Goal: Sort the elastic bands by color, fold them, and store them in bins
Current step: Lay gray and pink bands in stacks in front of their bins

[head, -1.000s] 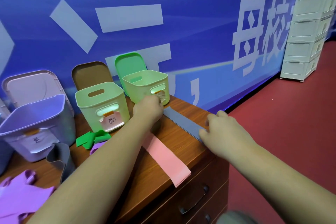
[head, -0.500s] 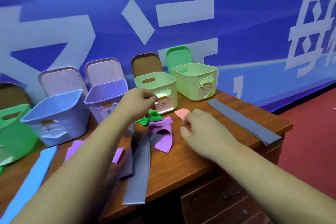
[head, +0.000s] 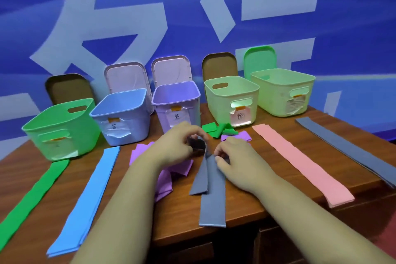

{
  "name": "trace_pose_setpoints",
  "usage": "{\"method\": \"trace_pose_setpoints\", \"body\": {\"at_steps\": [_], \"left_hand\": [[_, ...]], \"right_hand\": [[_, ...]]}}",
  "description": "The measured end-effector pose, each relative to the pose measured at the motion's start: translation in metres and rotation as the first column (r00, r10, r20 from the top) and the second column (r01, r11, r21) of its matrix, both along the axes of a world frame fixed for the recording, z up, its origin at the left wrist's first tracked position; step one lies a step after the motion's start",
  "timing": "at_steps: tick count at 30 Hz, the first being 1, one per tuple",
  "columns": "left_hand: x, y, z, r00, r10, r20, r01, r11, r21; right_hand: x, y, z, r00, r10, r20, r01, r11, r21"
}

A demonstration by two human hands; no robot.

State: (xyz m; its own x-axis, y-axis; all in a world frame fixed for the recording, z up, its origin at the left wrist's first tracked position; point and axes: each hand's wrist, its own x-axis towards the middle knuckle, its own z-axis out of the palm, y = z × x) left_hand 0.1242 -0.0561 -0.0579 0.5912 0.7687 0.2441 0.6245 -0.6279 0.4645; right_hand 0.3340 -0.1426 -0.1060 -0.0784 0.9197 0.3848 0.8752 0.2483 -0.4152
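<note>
left grip (head: 175,146): clamped on far end of flat grey elastic band (head: 212,199) | band: on wooden bench (head: 177,221), just in front of purple plastic bin (head: 162,113) | right grip (head: 233,156): pinching this band | step, I judge: folding | next: bring the ends together evenly

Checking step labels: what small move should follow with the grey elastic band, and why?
Probably lift the grey elastic band across onto the flat grey strip at the right: left hand and right hand pinch its far end, and colours lie sorted in separate strips.
</note>
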Motion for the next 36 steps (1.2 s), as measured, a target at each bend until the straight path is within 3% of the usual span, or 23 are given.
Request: {"method": "trace_pose_setpoints", "body": {"at_steps": [3, 6, 8, 11, 14, 17, 20, 26, 31, 36], "left_hand": [[-0.003, -0.012, 0.009, 0.978, -0.211, -0.004, 0.21, 0.974, -0.091], [0.001, -0.018, 0.011, 0.941, -0.325, -0.097, 0.314, 0.943, -0.115], [0.001, -0.019, 0.008, 0.94, -0.315, -0.127, 0.303, 0.947, -0.107], [-0.003, -0.019, 0.008, 0.954, -0.3, -0.028, 0.296, 0.95, -0.096], [-0.004, -0.019, 0.012, 0.95, -0.253, 0.184, 0.266, 0.963, -0.044], [0.001, -0.02, 0.013, 0.876, -0.137, 0.463, 0.178, 0.983, -0.045], [0.01, -0.02, 0.01, 0.809, -0.079, 0.583, 0.139, 0.988, -0.059], [0.025, -0.028, 0.002, 0.805, -0.078, 0.588, 0.205, 0.967, -0.153], [0.03, -0.033, 0.007, 0.859, -0.17, 0.483, 0.185, 0.983, 0.016], [0.04, -0.036, 0.016, 0.8, -0.145, 0.582, 0.165, 0.986, 0.018]], "right_hand": [[0.004, 0.006, -0.004, 0.998, -0.02, -0.055, 0.021, 1.0, 0.016], [0.007, 0.008, -0.006, 0.998, -0.027, -0.054, 0.027, 1.0, -0.004], [0.007, 0.01, -0.008, 0.998, -0.029, -0.054, 0.028, 0.999, -0.017], [0.007, 0.01, -0.009, 0.998, -0.027, -0.059, 0.025, 0.999, -0.026], [0.008, 0.011, -0.008, 0.997, -0.02, -0.071, 0.017, 0.999, -0.039], [0.008, 0.007, -0.004, 0.989, 0.024, -0.148, -0.028, 0.999, -0.028], [0.005, -0.002, 0.0, 0.972, 0.124, -0.2, -0.124, 0.992, 0.014], [0.001, -0.009, 0.007, 0.947, 0.088, -0.31, -0.067, 0.995, 0.08], [-0.001, -0.01, 0.009, 0.944, 0.072, -0.322, -0.058, 0.997, 0.053], [-0.001, -0.013, 0.015, 0.927, 0.119, -0.357, -0.1, 0.992, 0.07]]}}
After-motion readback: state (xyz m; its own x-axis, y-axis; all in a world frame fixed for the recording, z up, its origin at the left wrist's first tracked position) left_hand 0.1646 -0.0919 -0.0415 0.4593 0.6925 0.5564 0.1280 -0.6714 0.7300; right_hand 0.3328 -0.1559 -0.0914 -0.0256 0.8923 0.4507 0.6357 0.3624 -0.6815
